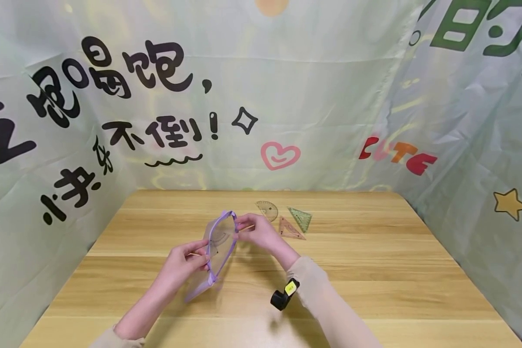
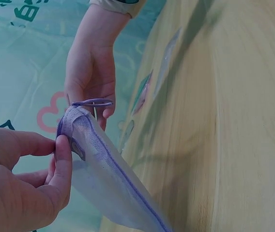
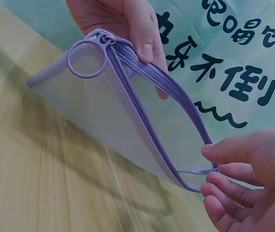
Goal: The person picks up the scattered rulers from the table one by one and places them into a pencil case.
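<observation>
A translucent zip pouch with purple trim is held tilted above the table, its zipped mouth spread apart. My left hand pinches one side of the rim between thumb and fingers, close to the purple pull ring. At the far end of the mouth, my right hand grips the edge with thumb and fingertips. A curved, protractor-like shape shows within the mouth in the head view. Beyond the right hand lie a clear protractor, a green set square and a pink set square.
The wooden table is enclosed by pale printed cloth at the back and both sides. A small black device with a yellow face sits on the right wrist.
</observation>
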Motion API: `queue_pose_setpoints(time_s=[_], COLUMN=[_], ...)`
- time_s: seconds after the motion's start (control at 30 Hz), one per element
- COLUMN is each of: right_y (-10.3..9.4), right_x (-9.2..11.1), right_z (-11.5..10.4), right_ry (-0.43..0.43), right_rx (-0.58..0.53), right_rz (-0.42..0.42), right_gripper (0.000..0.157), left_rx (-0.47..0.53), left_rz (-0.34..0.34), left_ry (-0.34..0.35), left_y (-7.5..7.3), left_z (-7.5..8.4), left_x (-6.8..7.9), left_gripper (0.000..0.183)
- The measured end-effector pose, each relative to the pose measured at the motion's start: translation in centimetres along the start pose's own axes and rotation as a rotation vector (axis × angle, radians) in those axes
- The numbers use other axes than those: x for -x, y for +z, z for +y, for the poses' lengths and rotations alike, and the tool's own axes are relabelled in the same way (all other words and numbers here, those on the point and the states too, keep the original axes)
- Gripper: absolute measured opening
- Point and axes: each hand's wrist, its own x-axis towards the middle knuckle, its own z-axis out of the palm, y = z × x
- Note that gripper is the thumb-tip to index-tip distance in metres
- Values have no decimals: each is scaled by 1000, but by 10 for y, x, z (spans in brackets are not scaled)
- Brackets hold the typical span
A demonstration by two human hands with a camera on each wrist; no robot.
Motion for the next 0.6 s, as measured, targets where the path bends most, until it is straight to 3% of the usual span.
queue_pose_setpoints(time_s=[0.6], right_y=[-11], right_x=[10], right_z=[9], right_ry=[-31], right_rx=[17], right_rz=[27], right_gripper=[47], left_rx=[-17], left_rz=[-19], left_ry=[15], left_y=[0], left_z=[-1], left_x=[1], left_gripper=[52])
